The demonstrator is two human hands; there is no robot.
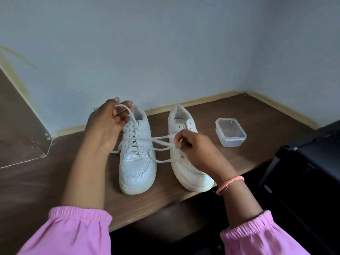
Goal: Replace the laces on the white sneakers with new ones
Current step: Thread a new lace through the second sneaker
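Note:
Two white sneakers stand side by side on a brown wooden table (pixel 230 115), toes toward me. The left sneaker (pixel 137 162) is laced with a white lace (pixel 161 139). My left hand (pixel 107 124) pinches one end of that lace above the shoe's collar. My right hand (pixel 195 150) pinches the other stretch of lace, pulled sideways over the right sneaker (pixel 185 170). A loop of lace hangs between the two shoes. The right sneaker's upper eyelets show no lace; my right hand hides its lower eyelets.
A small clear plastic container (pixel 230 131) sits to the right of the right sneaker. A black piece of furniture (pixel 309 172) stands at the right, beside the table edge. The blue wall runs close behind the shoes.

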